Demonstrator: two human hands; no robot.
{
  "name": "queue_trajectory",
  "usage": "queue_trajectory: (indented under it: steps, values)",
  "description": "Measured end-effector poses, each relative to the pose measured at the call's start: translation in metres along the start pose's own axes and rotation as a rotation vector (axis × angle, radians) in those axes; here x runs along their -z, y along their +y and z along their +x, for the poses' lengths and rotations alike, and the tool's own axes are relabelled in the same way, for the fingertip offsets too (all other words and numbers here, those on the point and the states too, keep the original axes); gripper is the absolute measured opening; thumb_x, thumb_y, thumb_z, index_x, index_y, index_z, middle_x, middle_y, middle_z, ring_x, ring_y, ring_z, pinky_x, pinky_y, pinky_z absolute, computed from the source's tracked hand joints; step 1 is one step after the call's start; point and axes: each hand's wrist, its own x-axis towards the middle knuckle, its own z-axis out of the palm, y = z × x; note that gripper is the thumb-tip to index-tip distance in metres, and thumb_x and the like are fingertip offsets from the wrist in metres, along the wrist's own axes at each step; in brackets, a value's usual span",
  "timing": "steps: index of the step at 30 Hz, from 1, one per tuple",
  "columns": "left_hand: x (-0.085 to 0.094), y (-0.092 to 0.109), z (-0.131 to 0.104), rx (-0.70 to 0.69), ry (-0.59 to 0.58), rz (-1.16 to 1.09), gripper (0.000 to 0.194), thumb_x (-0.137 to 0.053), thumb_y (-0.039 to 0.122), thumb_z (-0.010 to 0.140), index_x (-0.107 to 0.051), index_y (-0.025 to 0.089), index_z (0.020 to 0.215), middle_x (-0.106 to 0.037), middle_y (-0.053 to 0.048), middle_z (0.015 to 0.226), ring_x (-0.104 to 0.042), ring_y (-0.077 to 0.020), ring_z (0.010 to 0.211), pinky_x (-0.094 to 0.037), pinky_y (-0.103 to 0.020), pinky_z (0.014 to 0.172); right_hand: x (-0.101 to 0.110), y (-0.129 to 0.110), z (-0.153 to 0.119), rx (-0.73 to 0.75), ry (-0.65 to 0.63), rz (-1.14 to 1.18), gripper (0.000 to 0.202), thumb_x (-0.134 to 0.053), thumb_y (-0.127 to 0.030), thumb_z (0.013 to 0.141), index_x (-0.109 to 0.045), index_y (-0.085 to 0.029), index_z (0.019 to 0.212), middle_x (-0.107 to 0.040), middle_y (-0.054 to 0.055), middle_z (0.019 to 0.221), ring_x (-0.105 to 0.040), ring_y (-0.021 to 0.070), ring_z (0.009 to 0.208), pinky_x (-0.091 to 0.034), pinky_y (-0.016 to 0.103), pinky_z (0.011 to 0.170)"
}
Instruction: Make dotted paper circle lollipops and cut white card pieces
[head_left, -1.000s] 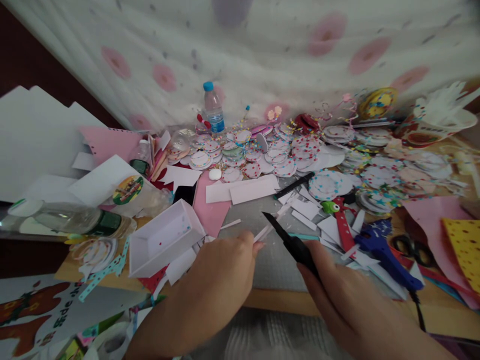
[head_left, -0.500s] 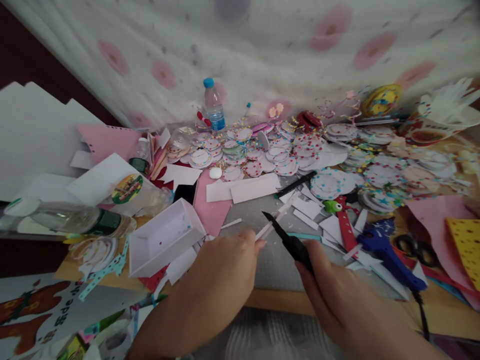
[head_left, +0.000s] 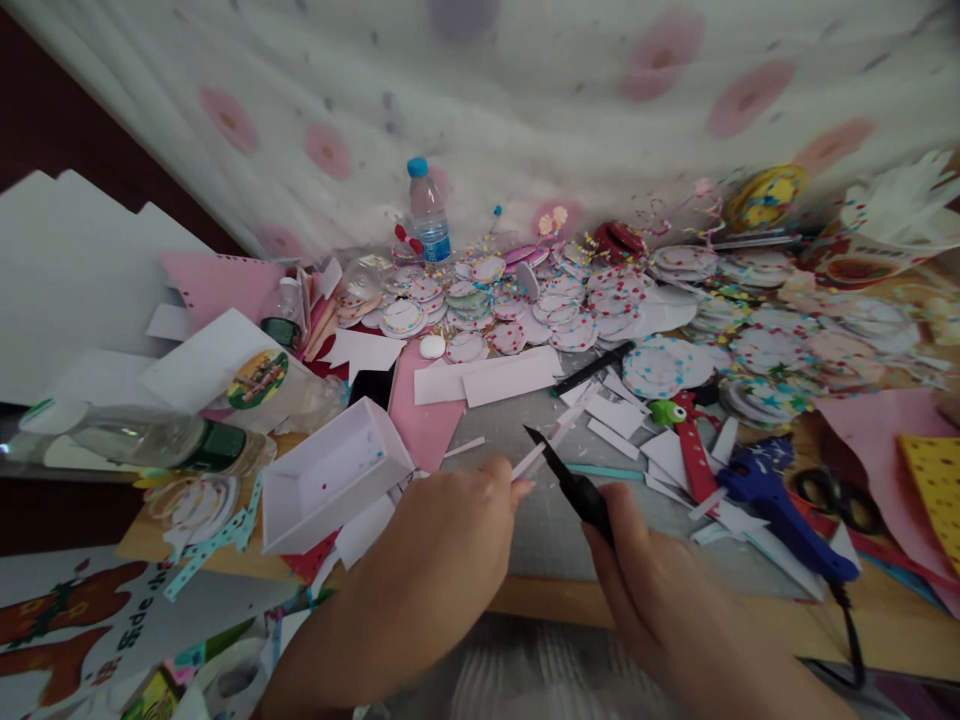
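My left hand (head_left: 457, 535) is closed, pinching one end of a thin white paper strip (head_left: 564, 424) that slants up and away to the right. In my right hand (head_left: 645, 560) is a black craft knife (head_left: 574, 485), its dark blade crossing the strip just beyond my left fingers. Whether the blade touches the strip or passes in front of it I cannot tell. Beneath both lies a grey cutting mat (head_left: 536, 540). Beyond my hands two white paper pieces (head_left: 514, 375) lie overlapped, near a black stick-like tool (head_left: 592, 368).
A white open box (head_left: 337, 490) stands left of my hands. At right are paper scraps (head_left: 664, 460), a blue glue gun (head_left: 787, 505) and black scissors (head_left: 836, 498). Decorated paper discs (head_left: 555, 305) are heaped along the back, beside a water bottle (head_left: 429, 215). Another bottle (head_left: 157, 435) lies at far left.
My right hand and the craft knife have shifted slightly left, and the blade still crosses the strip. My left hand keeps its pinch in nearly the same spot.
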Motion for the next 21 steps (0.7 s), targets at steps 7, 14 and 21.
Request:
queue_trajectory:
  steps: [7,14,21]
  values:
    - [0.000,0.000,0.001,0.000,-0.018,0.014,0.026,-0.033,0.026,0.099,-0.057,0.019,0.091,-0.064,-0.004,0.059,-0.067,-0.0249,0.055,-0.030,-0.028,0.044,-0.007,0.005,-0.002,0.008,-0.003,-0.029,0.005,-0.031,-0.018,0.093,-0.033,-0.022,0.095,-0.055,-0.004,0.045,-0.056,0.0201,0.033,-0.017,0.026,0.037]
    - [0.002,-0.001,0.002,0.028,-0.028,-0.036,0.024,-0.033,0.023,0.099,-0.056,0.018,0.094,-0.069,-0.006,0.072,-0.070,-0.0273,0.070,-0.036,-0.029,0.049,-0.012,0.008,-0.001,-0.051,-0.091,0.021,0.007,-0.027,-0.022,0.095,-0.033,-0.020,0.098,-0.053,-0.004,0.047,-0.055,0.0188,0.035,-0.015,0.026,0.039]
    - [0.001,-0.002,0.002,0.032,-0.033,-0.050,0.026,-0.033,0.024,0.100,-0.057,0.017,0.094,-0.069,-0.007,0.073,-0.070,-0.0261,0.071,-0.039,-0.028,0.051,-0.017,0.009,-0.002,-0.046,-0.107,0.030,0.008,-0.025,-0.023,0.096,-0.032,-0.020,0.100,-0.052,-0.005,0.049,-0.053,0.0184,0.037,-0.017,0.027,0.041]
